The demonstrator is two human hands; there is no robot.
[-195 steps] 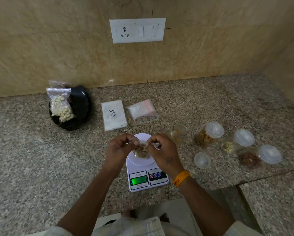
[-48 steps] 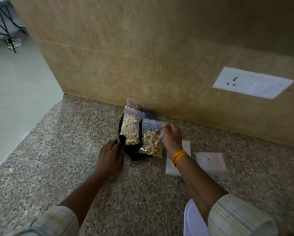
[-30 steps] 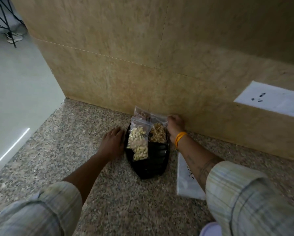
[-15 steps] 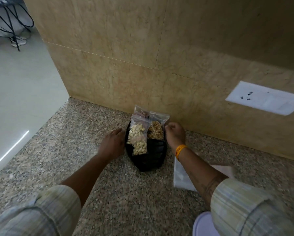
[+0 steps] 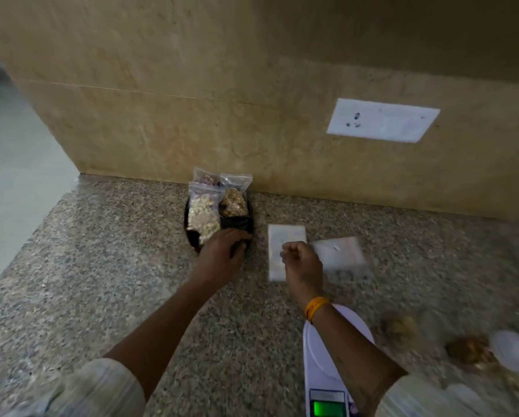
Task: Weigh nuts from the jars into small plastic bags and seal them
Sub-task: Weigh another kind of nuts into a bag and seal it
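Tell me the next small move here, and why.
Probably pinch one empty bag off the white stack of small plastic bags: three filled bags already stand in the round black tray, and the curled right hand hovers over that stack, holding nothing.

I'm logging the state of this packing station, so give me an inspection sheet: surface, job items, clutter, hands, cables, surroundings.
Surface: speckled granite counter.
Job's things: three filled bags propped in a black dish; empty bag packs lying flat; white scale, display lit; jars at the right, blurred.
Clutter: nothing seen.
Hands: left hand rests on the dish's near rim; right hand curled above the bag packs, grip unclear.
Cables: nothing seen.
Surroundings: beige stone wall with a white socket plate.
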